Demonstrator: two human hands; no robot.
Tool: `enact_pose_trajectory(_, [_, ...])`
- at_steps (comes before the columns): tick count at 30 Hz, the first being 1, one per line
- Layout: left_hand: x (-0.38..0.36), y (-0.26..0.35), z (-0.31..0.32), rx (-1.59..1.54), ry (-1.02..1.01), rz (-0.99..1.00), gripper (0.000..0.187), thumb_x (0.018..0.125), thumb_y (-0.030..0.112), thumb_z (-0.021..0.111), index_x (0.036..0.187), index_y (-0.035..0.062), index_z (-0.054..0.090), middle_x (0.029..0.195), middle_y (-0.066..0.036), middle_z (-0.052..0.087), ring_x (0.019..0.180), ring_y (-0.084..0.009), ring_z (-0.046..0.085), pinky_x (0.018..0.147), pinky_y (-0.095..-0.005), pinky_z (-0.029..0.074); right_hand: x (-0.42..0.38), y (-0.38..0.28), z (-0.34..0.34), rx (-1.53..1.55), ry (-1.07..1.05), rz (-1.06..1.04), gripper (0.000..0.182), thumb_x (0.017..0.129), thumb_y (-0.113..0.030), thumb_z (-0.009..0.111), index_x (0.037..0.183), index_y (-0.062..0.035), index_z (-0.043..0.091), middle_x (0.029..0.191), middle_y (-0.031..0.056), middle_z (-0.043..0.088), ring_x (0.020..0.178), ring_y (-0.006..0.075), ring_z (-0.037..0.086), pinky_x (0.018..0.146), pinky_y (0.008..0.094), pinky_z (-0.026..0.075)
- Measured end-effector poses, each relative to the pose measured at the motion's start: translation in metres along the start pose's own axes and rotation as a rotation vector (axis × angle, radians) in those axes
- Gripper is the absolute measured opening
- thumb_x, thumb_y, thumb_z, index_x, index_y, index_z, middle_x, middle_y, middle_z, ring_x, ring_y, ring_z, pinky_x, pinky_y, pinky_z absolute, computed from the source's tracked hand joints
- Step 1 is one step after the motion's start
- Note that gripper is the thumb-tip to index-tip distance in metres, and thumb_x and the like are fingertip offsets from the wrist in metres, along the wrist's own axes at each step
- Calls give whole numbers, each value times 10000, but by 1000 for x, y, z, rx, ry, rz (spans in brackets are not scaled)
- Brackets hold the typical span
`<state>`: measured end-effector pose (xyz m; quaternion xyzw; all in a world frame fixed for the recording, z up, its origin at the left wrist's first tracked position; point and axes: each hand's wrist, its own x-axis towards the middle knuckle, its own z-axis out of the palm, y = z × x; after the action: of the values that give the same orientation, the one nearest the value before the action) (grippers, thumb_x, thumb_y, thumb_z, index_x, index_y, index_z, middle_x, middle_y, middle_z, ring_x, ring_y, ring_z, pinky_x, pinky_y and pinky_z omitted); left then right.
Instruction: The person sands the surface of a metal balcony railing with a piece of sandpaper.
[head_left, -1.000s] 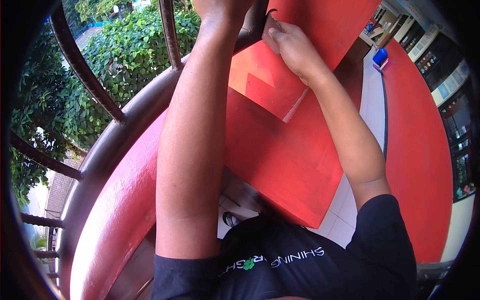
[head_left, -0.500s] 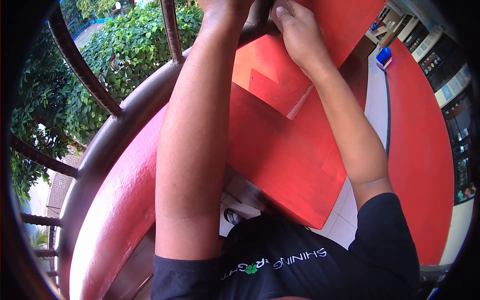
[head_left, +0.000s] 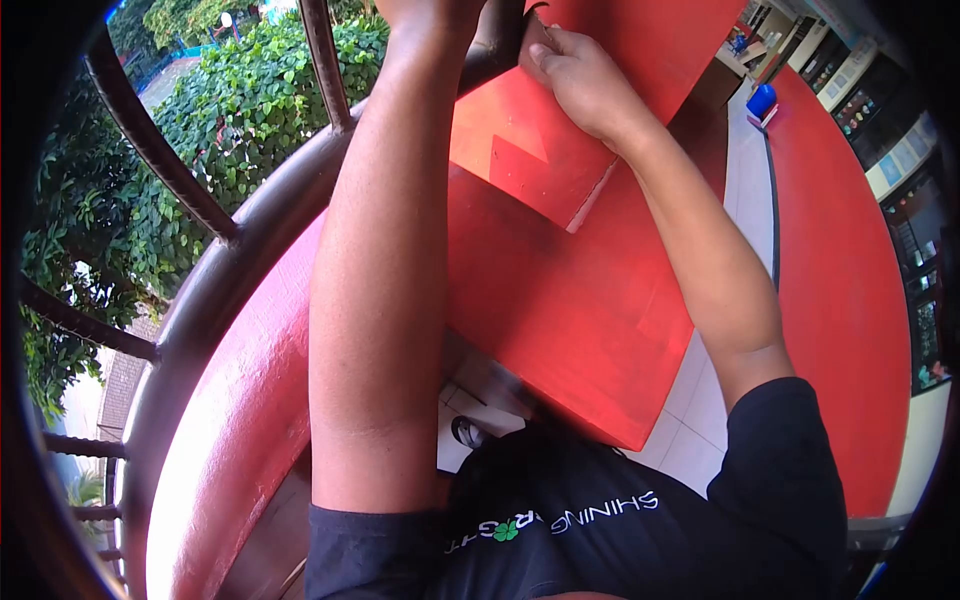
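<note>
My left hand (head_left: pixel 432 12) is at the top edge, beside the dark metal railing (head_left: pixel 285 190); its fingers are cut off by the frame. My right hand (head_left: pixel 590 85) is closed, thumb and fingers pinching a thin brownish piece (head_left: pixel 533 48) with a dark curled edge. What this piece is, I cannot make out for certain. It sits against or right beside the upper rail, in front of a red-painted block (head_left: pixel 540 150). Below my hands spreads a flat red ledge (head_left: pixel 560 320).
Upright bars (head_left: pixel 160 150) rise from the railing on the left, with leafy bushes (head_left: pixel 250 90) beyond. A pink-red curved wall (head_left: pixel 230 430) runs under the railing. On the right, a blue object (head_left: pixel 762 99) stands on the long red surface (head_left: pixel 830 300). White floor tiles (head_left: pixel 690 410) show below.
The view has shifted slightly, so both hands appear a little further left. My right hand still grips the brownish piece, and more of that piece shows now.
</note>
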<state>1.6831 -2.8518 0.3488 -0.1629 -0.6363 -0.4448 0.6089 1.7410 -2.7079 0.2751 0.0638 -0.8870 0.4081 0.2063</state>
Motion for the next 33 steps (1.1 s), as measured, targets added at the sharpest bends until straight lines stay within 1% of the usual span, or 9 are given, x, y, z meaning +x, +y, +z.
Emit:
enact_pose_trajectory(10, [-1,0,-6,35,-63,-10,201,1009,215,576,998,19,529,815,-241,677,722,-449,685,629,-538,522,4,-17,-34,852,28,102,365,1079,-123,409,1397,1,540,1307,107,624,1200,198,627,1010,379,544])
enact_pose_trajectory(15, [1,2,-4,40,-58,-29,255,1022,239,614,968,11,513,704,-249,656,652,-457,666,582,-528,477,40,-21,-10,523,-157,145,379,1102,-225,432,1414,-48,555,1369,85,612,1240,147,593,1062,309,450])
enact_pose_trajectory(17, [2,7,-7,-2,-83,-52,241,1030,225,605,968,11,515,719,-246,659,656,-455,664,580,-529,475,78,-45,-3,830,-11,-98,783,1103,-549,297,1615,36,208,1713,203,146,1599,264,77,1286,392,99])
enact_pose_trajectory(18, [1,6,-6,-5,-81,-36,241,1030,225,605,968,11,515,719,-246,659,656,-455,664,580,-529,475,89,-78,-25,834,-27,-66,674,1096,-572,303,1423,-32,539,1455,78,554,1358,168,459,1203,369,270])
enact_pose_trajectory(19, [0,5,-5,-16,-77,-37,234,1032,218,602,968,11,515,728,-242,661,655,-450,664,579,-526,474,129,-91,-37,724,8,-219,946,1027,-736,193,1649,-32,82,1728,203,18,1604,297,5,1285,469,41])
enact_pose_trajectory(20, [0,4,-4,-27,-72,-38,227,1034,211,600,968,11,516,736,-237,662,655,-445,663,577,-523,473,172,-107,-65,951,-109,-44,723,1059,-671,284,1300,-80,623,1232,89,673,1213,186,574,1091,406,411])
enact_pose_trajectory(27, [1,8,-7,-49,-73,-54,213,1032,192,598,944,17,516,699,-209,641,632,-427,655,567,-507,467,148,-209,-148,1139,-29,-530,661,1112,-474,363,1598,-32,298,1604,233,385,1507,353,330,1238,444,285])
enact_pose_trajectory(30, [2,5,-6,-20,-94,-73,207,1028,218,579,975,37,495,694,-203,652,639,-427,659,562,-528,477,118,-178,-140,1181,-574,-304,688,1059,-636,338,1241,-34,615,1188,139,703,1127,198,636,1016,414,473])
enact_pose_trajectory(33, [1,3,-5,9,-93,-49,204,1028,215,579,968,40,493,697,-202,654,630,-424,663,546,-520,485,151,-175,-113,924,-15,-459,770,1016,-604,446,1558,-58,416,1527,209,491,1429,251,454,1218,437,273])
